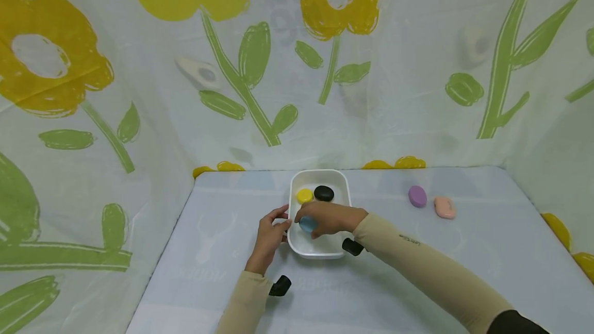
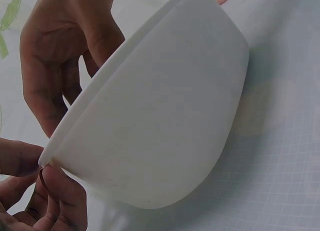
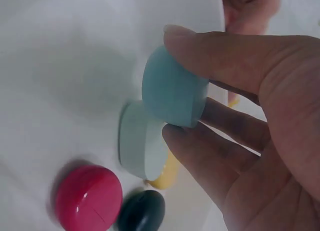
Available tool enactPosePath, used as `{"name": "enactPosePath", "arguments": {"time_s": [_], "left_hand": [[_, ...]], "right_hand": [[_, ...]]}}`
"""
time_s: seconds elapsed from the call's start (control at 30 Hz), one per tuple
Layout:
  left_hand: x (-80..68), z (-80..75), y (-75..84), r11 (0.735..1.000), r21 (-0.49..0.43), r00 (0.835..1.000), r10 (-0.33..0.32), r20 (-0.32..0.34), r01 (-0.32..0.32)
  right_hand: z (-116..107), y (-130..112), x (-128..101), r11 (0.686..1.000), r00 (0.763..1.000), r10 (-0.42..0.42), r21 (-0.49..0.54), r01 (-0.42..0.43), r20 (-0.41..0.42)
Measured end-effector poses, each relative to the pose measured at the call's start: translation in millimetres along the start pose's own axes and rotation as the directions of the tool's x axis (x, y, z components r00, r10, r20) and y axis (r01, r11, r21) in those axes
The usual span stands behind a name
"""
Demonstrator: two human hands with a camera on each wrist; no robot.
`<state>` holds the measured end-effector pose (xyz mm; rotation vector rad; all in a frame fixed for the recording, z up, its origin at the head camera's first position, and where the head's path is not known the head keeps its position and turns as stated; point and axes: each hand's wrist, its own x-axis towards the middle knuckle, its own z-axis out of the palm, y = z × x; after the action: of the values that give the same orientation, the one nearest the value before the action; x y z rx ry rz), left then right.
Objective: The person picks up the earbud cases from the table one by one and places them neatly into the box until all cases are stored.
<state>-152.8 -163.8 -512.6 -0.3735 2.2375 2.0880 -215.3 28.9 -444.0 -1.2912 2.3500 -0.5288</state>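
white tub [image 1: 297, 184], frame centre: left hand [image 1: 269, 236] pinches its rim, steadying it; right hand [image 1: 327, 218] pinches blue pebble [image 3: 172, 88] above red [image 3: 89, 198], black [image 3: 142, 211], yellow [image 1: 304, 196] pebbles inside.

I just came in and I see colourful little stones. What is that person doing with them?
A person is working at a white dish on a table. Their right hand pinches a blue piece just above the inside of the dish. Their left hand holds the dish's rim. A yellow piece, a black piece and a red piece already lie inside. A purple piece and a pink piece lie on the table.
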Motion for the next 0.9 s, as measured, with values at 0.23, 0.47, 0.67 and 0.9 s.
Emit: {"name": "enactPosePath", "arguments": {"time_s": [0.23,0.47,0.67,0.9], "left_hand": [[-0.3,0.2,1.5,1.000,-0.003,1.000,-0.003,-0.004,0.003],[-0.4,0.8,1.8,1.000,-0.001,1.000,-0.001,-0.004,0.001],[-1.1,0.6,1.8,1.000,0.005,1.000,-0.007,-0.013,0.007],[-3.0,1.0,5.6,1.000,0.014,1.000,-0.004,-0.008,0.004]], "right_hand": [[4.7,1.2,4.5,0.999,1.000,0.009,-0.042,-0.008,0.022],[6.0,2.0,4.0,1.000,1.000,0.013,-0.017,-0.013,0.026],[0.5,4.8,-9.2,0.999,1.000,0.006,0.042,-0.004,-0.026],[-6.0,25.5,-51.0,0.968,0.965,0.179,0.211,-0.138,-0.192]]}}
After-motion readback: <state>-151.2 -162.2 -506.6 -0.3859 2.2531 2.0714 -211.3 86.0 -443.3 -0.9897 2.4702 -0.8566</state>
